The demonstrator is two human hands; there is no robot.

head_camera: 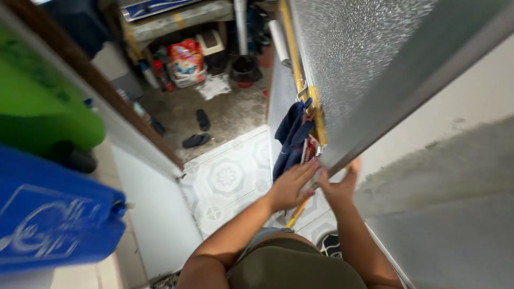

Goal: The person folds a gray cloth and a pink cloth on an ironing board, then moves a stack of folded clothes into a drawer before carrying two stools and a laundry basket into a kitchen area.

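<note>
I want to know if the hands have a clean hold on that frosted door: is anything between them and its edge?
Nothing visible. The left hand and right hand both lie on the lower edge of the frosted door. The blue cloth hangs just above the left hand, beside it, not under it.

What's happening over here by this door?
A person looking down from above has both hands on the edge of a frosted glass door with a grey metal frame. The left hand lies flat on the door edge, and the right hand presses it from the other side. A dark blue cloth hangs on the door just above the hands. A pair of black sandals lies on the concrete floor beyond.
</note>
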